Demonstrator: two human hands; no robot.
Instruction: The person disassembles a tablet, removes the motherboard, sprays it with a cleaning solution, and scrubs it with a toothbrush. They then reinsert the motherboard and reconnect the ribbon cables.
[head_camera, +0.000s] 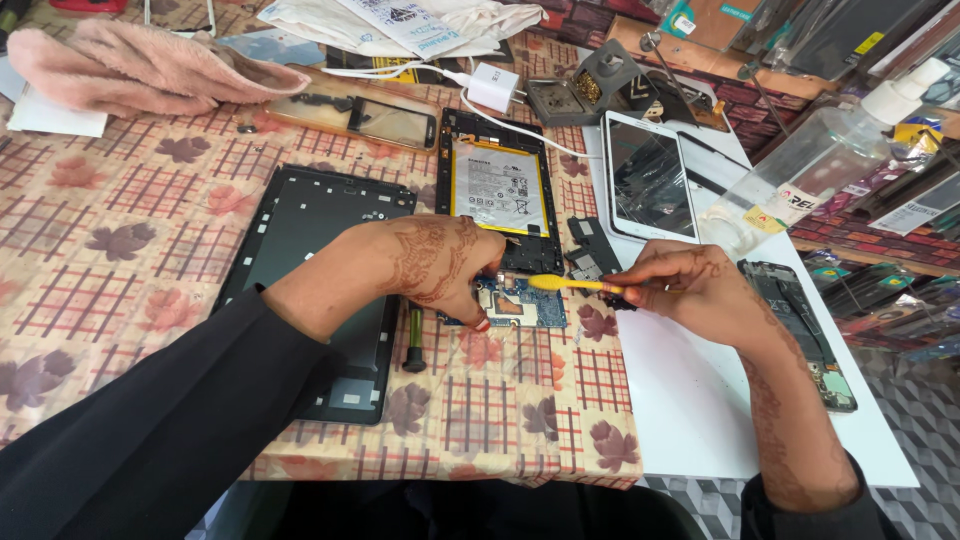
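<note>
Working position: the person sat at a table (120, 230) covered with a leaf-patterned cloth.
Left hand (440, 262): fingers pressed down on a blue circuit board (520, 303), pinning it flat on the cloth.
Right hand (690, 285): fingers closed around a yellow brush (562, 284), its head resting on the board just right of the left fingertips.
Beyond the left hand: an opened tablet frame with battery (498, 190).
Under the left forearm: a dark back cover (310, 240).
Near the left wrist: a green-handled screwdriver (414, 342).
Beyond the right hand: a white tablet (648, 175) and a clear spray bottle (810, 165).
</note>
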